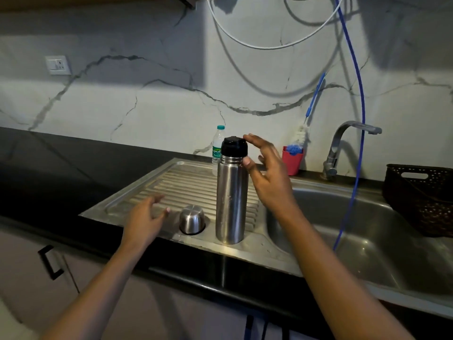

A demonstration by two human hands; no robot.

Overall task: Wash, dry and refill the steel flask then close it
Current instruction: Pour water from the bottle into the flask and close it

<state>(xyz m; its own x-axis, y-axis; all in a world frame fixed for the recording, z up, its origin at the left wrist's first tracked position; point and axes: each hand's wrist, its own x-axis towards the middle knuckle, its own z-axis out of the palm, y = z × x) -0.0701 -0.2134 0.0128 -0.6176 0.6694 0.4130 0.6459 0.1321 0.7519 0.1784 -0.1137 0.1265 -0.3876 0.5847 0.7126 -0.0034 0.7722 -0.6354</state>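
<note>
Editor: Fingers first. What are they doing?

Stringer: Fingers point(250, 138) of the right hand point(267, 173) are spread and nearly straight. The forefinger tip is on the top edge of the black stopper point(234, 146) and the thumb is at the neck below it; they clasp nothing. The left hand point(144, 222) hovers with loose, parted fingers just beside the steel cup point(192, 218), which sits mouth down on the draining board point(186, 182).

Editor: And the flask?

Stringer: The steel flask point(231, 200) stands upright at the board's near edge, beside the sink basin point(343, 229), stopper in place, cup off. A plastic water bottle point(217, 148) stands just behind it; the tap point(343, 143) is well apart to the right. Dark worktop point(73, 168) runs off to the left.

Editor: Which step?

Stringer: Hard to call. Stopper on and cup off reads either as opening up for the wash or as the final closing. I cannot tell whether it is rinsed or refilled. Either way the next move, in my judgement, calls for a firm grip: the right hand round the stopper to turn it, or the left lifting the cup onto the top. The other hand should steady the tall body, which could tip.
</note>
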